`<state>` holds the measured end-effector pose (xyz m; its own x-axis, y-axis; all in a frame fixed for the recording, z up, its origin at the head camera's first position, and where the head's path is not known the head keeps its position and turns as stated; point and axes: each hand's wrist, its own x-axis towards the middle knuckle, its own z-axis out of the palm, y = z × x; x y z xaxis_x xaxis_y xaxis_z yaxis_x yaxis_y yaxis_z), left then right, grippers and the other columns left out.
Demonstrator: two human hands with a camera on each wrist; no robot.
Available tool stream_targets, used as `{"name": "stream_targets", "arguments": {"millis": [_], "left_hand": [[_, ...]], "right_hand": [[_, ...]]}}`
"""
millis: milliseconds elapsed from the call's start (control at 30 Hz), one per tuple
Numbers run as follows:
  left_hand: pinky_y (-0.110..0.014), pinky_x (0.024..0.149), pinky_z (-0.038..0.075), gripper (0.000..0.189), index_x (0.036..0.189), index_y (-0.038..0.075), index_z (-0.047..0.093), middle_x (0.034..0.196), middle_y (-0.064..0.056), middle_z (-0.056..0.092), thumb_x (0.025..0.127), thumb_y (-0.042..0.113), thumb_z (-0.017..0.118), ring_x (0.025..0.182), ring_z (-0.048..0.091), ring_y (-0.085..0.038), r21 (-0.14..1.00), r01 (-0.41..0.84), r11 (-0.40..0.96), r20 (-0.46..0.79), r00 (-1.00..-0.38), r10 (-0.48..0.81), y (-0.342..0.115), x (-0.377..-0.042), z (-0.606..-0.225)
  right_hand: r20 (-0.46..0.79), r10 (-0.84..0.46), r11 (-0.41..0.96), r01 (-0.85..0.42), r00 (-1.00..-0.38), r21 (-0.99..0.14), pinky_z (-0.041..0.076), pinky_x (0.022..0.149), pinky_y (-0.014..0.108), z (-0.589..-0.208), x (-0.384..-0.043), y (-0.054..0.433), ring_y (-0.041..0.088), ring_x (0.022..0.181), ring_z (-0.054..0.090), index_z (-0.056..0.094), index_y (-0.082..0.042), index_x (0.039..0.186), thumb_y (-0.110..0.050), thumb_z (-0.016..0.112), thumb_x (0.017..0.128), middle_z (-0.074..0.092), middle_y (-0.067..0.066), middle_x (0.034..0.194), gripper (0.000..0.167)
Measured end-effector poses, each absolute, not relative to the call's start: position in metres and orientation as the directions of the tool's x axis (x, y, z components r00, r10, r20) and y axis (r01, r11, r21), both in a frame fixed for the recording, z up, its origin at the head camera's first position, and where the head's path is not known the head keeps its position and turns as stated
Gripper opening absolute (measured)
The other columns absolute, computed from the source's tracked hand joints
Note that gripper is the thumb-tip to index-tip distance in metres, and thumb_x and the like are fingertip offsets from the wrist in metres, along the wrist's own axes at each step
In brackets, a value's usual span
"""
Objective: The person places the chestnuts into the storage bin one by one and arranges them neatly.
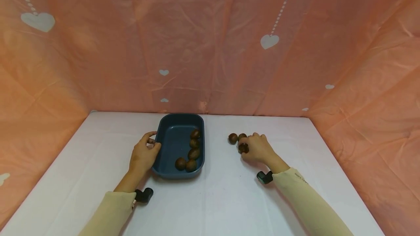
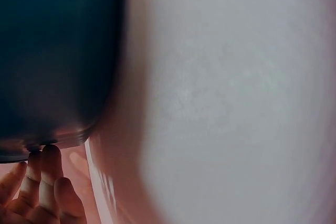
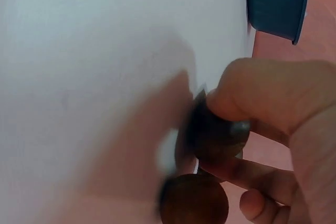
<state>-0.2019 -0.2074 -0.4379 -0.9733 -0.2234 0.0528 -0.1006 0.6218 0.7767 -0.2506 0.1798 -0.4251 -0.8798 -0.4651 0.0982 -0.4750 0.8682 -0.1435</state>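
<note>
A dark blue rectangular tray point(image 1: 170, 145) stands left of the middle, with several brown chestnuts point(image 1: 194, 153) along its right side and near end. My left hand point(image 1: 143, 154) holds the tray's left edge, its thumb at the rim. Seen from the left wrist, the fingertips point(image 2: 51, 153) meet the tray's side. To the right, my right hand point(image 1: 259, 149) pinches a chestnut point(image 3: 223, 137) between thumb and fingers, close over the table. Two more chestnuts lie just beyond it, one point(image 1: 233, 138) in plain sight and the other point(image 1: 242, 136) partly hidden by the fingers.
A white cloth covers the table point(image 1: 223, 199). Orange curtains point(image 1: 210, 46) with pale hearts hang behind it and along both sides. Dark wrist devices point(image 1: 144, 195) sit at both cuffs, below the light sleeves.
</note>
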Motion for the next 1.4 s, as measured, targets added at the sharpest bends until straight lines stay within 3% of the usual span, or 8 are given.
{"name": "stream_targets", "arguments": {"millis": [433,767,967,1200,1400], "left_hand": [[-0.030,0.068,0.041,0.045,0.136,0.017,0.050,0.112,-0.013,0.059,0.092,0.025,0.054,0.083,0.056,-0.025,0.774,-0.093,0.626,0.072,-0.970,-0.233,-0.208,-0.203,-0.442],[-0.031,0.070,0.041,0.045,0.137,0.018,0.049,0.114,-0.013,0.059,0.093,0.025,0.053,0.088,0.057,-0.026,0.774,-0.103,0.625,0.062,-0.970,-0.236,-0.209,-0.202,-0.442],[-0.030,0.071,0.041,0.046,0.137,0.019,0.050,0.115,-0.012,0.059,0.092,0.026,0.053,0.090,0.059,-0.026,0.772,-0.111,0.626,0.060,-0.967,-0.246,-0.208,-0.201,-0.442],[-0.031,0.070,0.041,0.045,0.136,0.019,0.051,0.114,-0.013,0.060,0.091,0.024,0.053,0.088,0.059,-0.026,0.767,-0.096,0.634,0.083,-0.966,-0.247,-0.207,-0.201,-0.439],[-0.030,0.070,0.041,0.046,0.137,0.019,0.050,0.114,-0.012,0.060,0.091,0.024,0.053,0.088,0.058,-0.025,0.770,-0.102,0.629,0.068,-0.968,-0.240,-0.207,-0.201,-0.438]], "right_hand": [[0.174,-0.496,0.826,-0.524,-0.851,-0.209,0.039,0.068,0.039,-0.414,-0.251,0.166,0.017,0.076,0.052,0.073,-0.024,0.099,-0.022,0.073,0.069,0.070,-0.008,0.090,0.029],[0.242,-0.559,0.755,-0.608,-0.793,-0.247,0.041,0.069,0.031,-0.402,-0.252,0.151,0.010,0.072,0.050,0.072,-0.024,0.094,-0.021,0.073,0.071,0.063,-0.014,0.077,0.024],[0.261,-0.583,0.723,-0.637,-0.770,-0.266,0.044,0.081,0.035,-0.395,-0.251,0.140,0.012,0.078,0.056,0.072,-0.020,0.098,-0.019,0.072,0.072,0.066,-0.011,0.078,0.026],[0.276,-0.577,0.737,-0.636,-0.768,-0.229,0.044,0.070,0.037,-0.389,-0.248,0.126,0.015,0.078,0.055,0.072,-0.024,0.101,-0.024,0.073,0.070,0.068,-0.008,0.083,0.030],[0.268,-0.590,0.719,-0.646,-0.762,-0.256,0.045,0.074,0.040,-0.384,-0.245,0.113,0.019,0.084,0.059,0.071,-0.025,0.103,-0.024,0.072,0.072,0.069,-0.008,0.087,0.031]]}}
